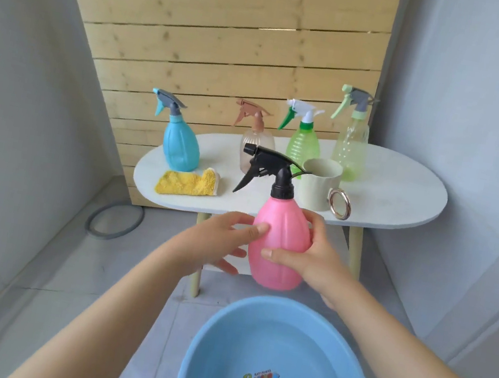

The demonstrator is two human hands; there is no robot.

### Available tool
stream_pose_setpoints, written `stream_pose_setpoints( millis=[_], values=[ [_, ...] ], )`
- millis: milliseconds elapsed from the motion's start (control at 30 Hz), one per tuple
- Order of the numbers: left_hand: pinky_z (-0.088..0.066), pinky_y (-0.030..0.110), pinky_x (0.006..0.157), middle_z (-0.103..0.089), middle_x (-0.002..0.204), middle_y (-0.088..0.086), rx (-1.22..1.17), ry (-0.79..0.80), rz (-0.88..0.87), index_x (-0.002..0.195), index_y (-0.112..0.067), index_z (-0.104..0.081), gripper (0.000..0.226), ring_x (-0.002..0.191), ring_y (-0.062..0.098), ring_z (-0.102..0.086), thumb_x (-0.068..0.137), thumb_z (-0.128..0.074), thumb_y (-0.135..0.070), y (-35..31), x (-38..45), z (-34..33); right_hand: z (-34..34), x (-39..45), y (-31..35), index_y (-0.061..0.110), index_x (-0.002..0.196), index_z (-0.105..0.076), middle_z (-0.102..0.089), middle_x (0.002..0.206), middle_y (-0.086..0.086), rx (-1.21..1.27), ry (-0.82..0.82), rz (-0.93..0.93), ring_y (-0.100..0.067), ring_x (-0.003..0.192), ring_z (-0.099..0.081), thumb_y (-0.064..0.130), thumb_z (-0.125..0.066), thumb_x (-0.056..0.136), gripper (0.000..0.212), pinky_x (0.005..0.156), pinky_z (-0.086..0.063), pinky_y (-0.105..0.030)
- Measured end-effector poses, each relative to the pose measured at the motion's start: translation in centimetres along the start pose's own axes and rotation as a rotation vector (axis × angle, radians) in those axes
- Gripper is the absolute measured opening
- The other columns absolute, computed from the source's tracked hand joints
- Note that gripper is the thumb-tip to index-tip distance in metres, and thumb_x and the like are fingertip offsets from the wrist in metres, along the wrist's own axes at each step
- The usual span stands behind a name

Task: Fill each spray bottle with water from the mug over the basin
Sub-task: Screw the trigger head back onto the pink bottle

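Behind everything stood a wall of pale wooden planks (227,36), and in front of it the white oval table (405,195) on its light wooden legs. Nearest to me, low in my view, sat the blue basin (216,341) on the floor, with cartoon figures printed on its bottom; I could not tell whether it held water.

I held the pink spray bottle (278,246) upright in the air, between the table's front edge and the basin, its black trigger head pointing to my left. My right hand (312,258) was wrapped round the bottle's right side, thumb across the front and fingers curled behind — a firm hold. My left hand (219,240) lay against the left side, thumb pressed on the pink body and the fingers only loosely bent beside and behind it; how much they truly gripped I could not tell.

On the table stood four more spray bottles: a blue one (182,141) at the left, a clear brownish one (254,143) partly hidden behind the pink bottle's trigger, a green one (303,145) with a white head, and a tall pale yellow-green one (351,146) at the right. The cream mug (320,184) stood just in front of the green bottle, its round metal handle turned toward me. A yellow cloth (190,182) lay folded just in front of the blue bottle — near the table's left edge. A grey ring (115,221) lay on the floor at the left
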State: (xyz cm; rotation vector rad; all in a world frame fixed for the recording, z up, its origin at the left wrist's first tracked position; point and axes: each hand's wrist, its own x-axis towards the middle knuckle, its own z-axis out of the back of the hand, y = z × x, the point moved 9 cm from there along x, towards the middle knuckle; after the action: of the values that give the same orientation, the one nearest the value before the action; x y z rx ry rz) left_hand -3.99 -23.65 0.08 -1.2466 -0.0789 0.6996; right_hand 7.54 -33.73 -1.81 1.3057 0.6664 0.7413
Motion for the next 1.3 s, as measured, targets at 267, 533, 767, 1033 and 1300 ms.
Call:
stream_pose_setpoints(
  millis=[267,533,767,1033,1300],
  values=[
    [-0.053,0.046,0.091,-0.066,0.117,-0.001,-0.255,-0.073,-0.077,0.124,-0.027,-0.059,0.033,0.103,0.025,-0.065,0.094,-0.055,-0.039,-2.5,4.1,5.8,-3.1,7.6,4.8,0.030,0.120,-0.032,-0.052,0.117,0.002,-0.032,-0.066,0.128,-0.017,0.102,-0.057,0.027,-0.086,0.065,0.077,0.079,-0.050,-0.031],
    [-0.056,0.042,0.078,-0.064,0.117,0.005,-0.381,-0.276,-0.138,0.130,-0.024,-0.054,0.033,0.096,0.030,-0.065,0.099,-0.047,-0.032,-1.3,10.9,12.2,-7.1,17.7,5.4,0.038,0.132,-0.041,-0.052,0.123,0.003,-0.180,-0.063,0.207,-0.021,0.116,-0.049,0.061,-0.081,0.055,0.090,0.094,-0.047,-0.040],
    [-0.051,0.035,0.073,-0.059,0.126,0.003,-0.311,-0.412,-0.231,0.139,-0.030,-0.044,0.039,0.110,0.024,-0.059,0.100,-0.047,-0.027,-1.9,16.0,17.0,-10.3,23.9,5.3,0.046,0.139,-0.030,-0.060,0.124,0.004,-0.152,-0.034,0.173,-0.025,0.115,-0.056,0.058,-0.076,0.065,0.088,0.099,-0.044,-0.043],
    [-0.052,0.046,0.091,-0.052,0.136,0.004,-0.310,-0.499,-0.197,0.143,-0.037,-0.037,0.044,0.113,0.027,-0.057,0.100,-0.041,-0.027,0.1,21.4,18.5,-11.1,26.8,3.1,0.041,0.149,-0.008,-0.039,0.148,0.001,-0.182,-0.079,0.102,-0.030,0.127,-0.045,0.051,-0.057,0.088,0.079,0.102,-0.041,-0.039],
    [-0.046,0.046,0.101,-0.038,0.148,0.002,-0.260,-0.587,-0.176,0.148,-0.036,-0.025,0.054,0.126,0.027,-0.048,0.098,-0.046,-0.033,1.1,22.3,18.3,-11.9,26.9,2.6,0.025,0.152,-0.008,-0.029,0.152,0.000,-0.240,-0.049,0.126,-0.024,0.134,-0.037,0.026,-0.054,0.094,0.074,0.107,-0.035,-0.035]
  ],
)
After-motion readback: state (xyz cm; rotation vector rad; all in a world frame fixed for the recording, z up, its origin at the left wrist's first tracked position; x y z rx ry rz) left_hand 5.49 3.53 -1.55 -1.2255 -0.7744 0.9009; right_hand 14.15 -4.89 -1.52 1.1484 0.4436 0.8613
